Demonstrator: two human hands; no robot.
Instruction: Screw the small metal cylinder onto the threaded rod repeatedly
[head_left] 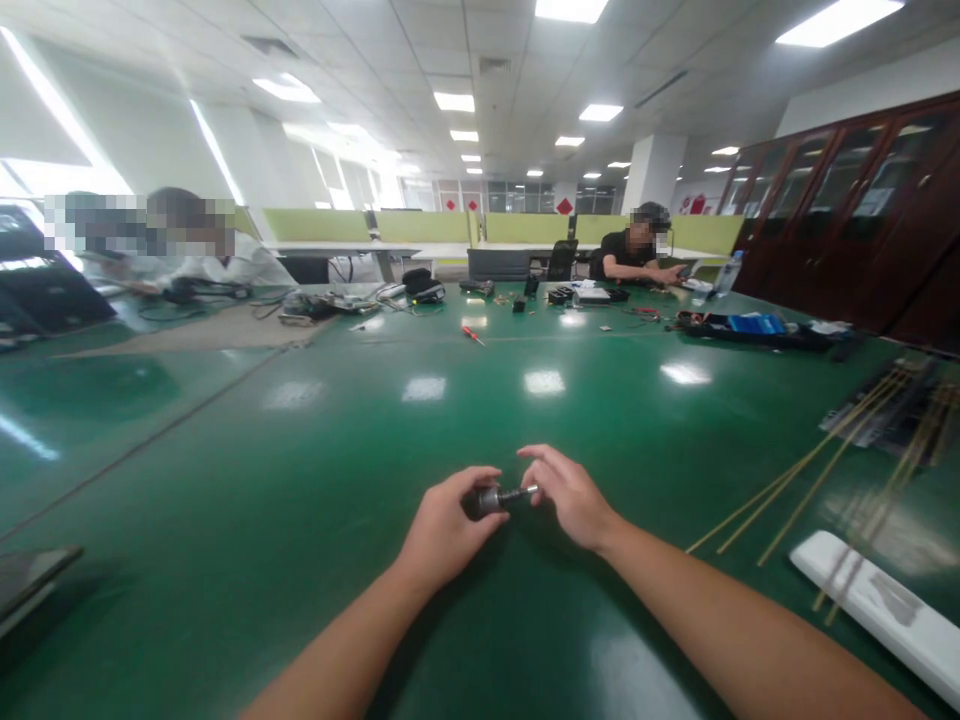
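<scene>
A small dark metal cylinder with a thin shaft (489, 500), which looks like a little motor with a threaded or spring-wound rod, lies in my left hand (448, 530). My left thumb and fingers are wrapped round its body. The rod points right and ends in a bright silver tip. My right hand (570, 497) is at that tip, its fingers apart and the forefinger stretched out to the left. Whether the right fingers touch the tip is hard to tell. Both hands are just above the green tabletop (360, 440).
A red screwdriver (472, 335) lies farther back. Thin yellowish sticks (787, 470) and a white elongated case (877, 610) are at the right. A black tray with blue items (757, 325) and several small parts line the far side, where other people sit. A flat panel (34, 580) juts in at left.
</scene>
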